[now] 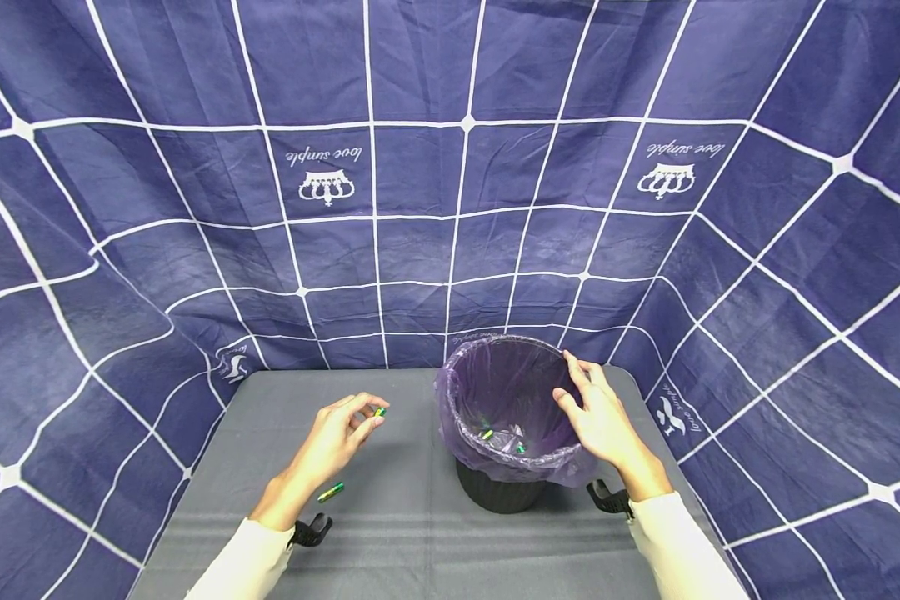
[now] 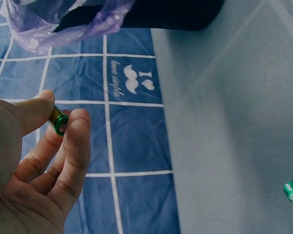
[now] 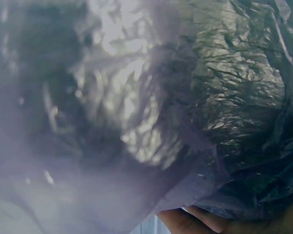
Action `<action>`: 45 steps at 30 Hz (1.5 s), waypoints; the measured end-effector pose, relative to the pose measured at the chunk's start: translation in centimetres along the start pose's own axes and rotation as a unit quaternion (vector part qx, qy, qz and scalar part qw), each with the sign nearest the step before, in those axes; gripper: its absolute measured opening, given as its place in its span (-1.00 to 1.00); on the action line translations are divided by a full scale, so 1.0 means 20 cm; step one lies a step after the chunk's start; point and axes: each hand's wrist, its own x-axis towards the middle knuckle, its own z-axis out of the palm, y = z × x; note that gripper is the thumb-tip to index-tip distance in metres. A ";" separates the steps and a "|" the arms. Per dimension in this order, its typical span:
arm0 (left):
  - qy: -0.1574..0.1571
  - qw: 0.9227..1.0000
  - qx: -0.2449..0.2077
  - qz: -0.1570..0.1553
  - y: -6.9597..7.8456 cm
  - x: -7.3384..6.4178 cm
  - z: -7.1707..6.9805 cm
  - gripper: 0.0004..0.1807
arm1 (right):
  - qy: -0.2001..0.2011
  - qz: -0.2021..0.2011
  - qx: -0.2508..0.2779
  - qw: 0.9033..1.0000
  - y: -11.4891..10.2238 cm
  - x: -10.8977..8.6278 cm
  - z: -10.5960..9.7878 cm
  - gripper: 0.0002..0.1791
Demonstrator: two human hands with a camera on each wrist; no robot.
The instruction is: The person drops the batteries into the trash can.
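Note:
My left hand [image 1: 337, 433] pinches a green-and-gold battery [image 2: 58, 121] between thumb and fingertips, above the grey table and left of the trash can. A second battery [image 1: 331, 492] lies on the table beside my left wrist. The black trash can [image 1: 501, 492] stands upright, lined with a thin purple plastic bag [image 1: 461, 417] folded over its rim. Down inside the bag are a battery [image 1: 487, 434] and another small green one [image 1: 521, 449]. My right hand [image 1: 603, 421] holds the can's right rim, thumb on the inner side; in the right wrist view, crinkled bag hides most of it.
The grey tabletop [image 1: 412, 550] extends around the can and under both arms. Blue cloth with white grid lines [image 1: 412, 250] rises behind the table and along both sides. A black strap [image 1: 311, 531] is on my left wrist, another [image 1: 609, 497] on the right.

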 end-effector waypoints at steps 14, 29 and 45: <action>0.010 0.999 -0.006 0.041 0.16 0.14 -0.01 -0.62 | -0.006 0.007 0.003 1.000 -0.01 0.00 0.00 -0.19; 0.016 0.997 -0.030 0.075 0.33 0.27 -0.03 -0.40 | -0.005 0.006 0.003 1.000 0.00 0.00 0.00 -0.20; 0.026 0.992 -0.050 0.111 0.53 0.46 -0.07 -0.42 | 0.000 0.004 0.004 1.000 0.00 0.00 0.00 -0.20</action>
